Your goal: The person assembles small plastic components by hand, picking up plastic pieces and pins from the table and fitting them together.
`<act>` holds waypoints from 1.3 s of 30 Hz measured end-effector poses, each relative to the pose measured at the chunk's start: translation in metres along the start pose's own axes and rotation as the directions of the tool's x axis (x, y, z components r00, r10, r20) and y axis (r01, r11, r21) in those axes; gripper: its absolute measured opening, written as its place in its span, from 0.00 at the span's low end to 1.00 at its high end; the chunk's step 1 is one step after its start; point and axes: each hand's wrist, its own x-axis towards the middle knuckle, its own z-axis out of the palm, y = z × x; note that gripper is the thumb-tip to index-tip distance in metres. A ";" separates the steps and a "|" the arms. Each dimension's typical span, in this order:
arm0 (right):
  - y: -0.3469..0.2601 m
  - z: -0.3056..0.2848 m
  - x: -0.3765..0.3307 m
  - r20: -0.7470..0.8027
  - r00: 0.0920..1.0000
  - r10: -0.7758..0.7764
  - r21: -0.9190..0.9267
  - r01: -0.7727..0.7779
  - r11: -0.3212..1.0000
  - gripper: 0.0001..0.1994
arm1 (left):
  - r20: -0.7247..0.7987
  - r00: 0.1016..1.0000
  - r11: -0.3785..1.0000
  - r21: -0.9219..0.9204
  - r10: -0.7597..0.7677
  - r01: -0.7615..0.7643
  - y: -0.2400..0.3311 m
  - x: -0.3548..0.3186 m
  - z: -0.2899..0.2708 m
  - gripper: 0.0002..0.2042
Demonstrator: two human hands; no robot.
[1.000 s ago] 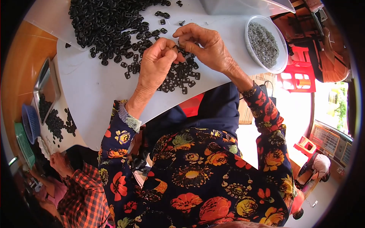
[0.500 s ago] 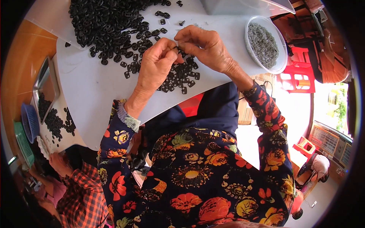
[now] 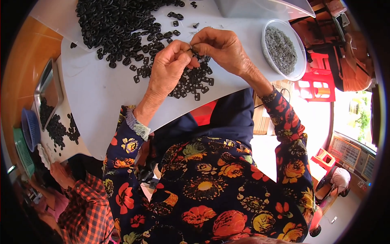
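My left hand (image 3: 172,61) and my right hand (image 3: 219,46) meet above the table, fingertips pinched together around a small black part (image 3: 192,49). Most of that part is covered by the fingers, so its exact shape is hidden. Just below the hands lies a loose group of small black two-holed plastic pieces (image 3: 191,85). To the upper left spreads a large heap of black oval two-holed pieces (image 3: 115,28). A round clear tub (image 3: 302,67) at the right holds many small greyish metal bits, which look like springs (image 3: 280,49).
The pale table (image 3: 89,105) has a curved near edge. A translucent bin (image 3: 243,9) stands at the far side. At the left, a metal tray (image 3: 40,93), a blue basket (image 3: 30,130) and a green basket (image 3: 24,154) sit by a co-worker in a checked shirt (image 3: 91,203). Red stools (image 3: 315,87) stand at right.
Both hands stay together at nearly the same spot, with only a slight shift of the fingers. The whole view has moved a little.
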 end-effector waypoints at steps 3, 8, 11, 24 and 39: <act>0.005 0.001 -0.002 -0.023 1.000 0.002 0.060 -0.001 0.998 0.07 | -0.003 1.000 1.000 0.002 0.010 -0.010 -0.001 0.001 0.001 0.05; 0.012 0.002 -0.002 -0.039 0.998 -0.053 0.138 0.058 0.989 0.09 | -0.002 1.000 1.000 0.000 0.029 -0.029 -0.003 0.001 0.000 0.05; 0.010 0.002 -0.003 -0.084 0.996 -0.020 0.136 0.031 0.990 0.10 | -0.003 0.999 0.998 -0.029 0.054 -0.054 -0.004 0.001 0.000 0.04; 0.012 0.010 -0.004 -0.119 0.991 -0.059 0.091 0.070 0.993 0.10 | -0.032 0.998 0.998 -0.022 0.061 -0.061 -0.002 0.000 0.003 0.04; 0.007 0.015 -0.003 -0.158 0.979 -0.130 -0.078 0.119 0.990 0.09 | -0.079 0.995 0.996 0.071 0.056 -0.050 -0.002 0.000 0.005 0.02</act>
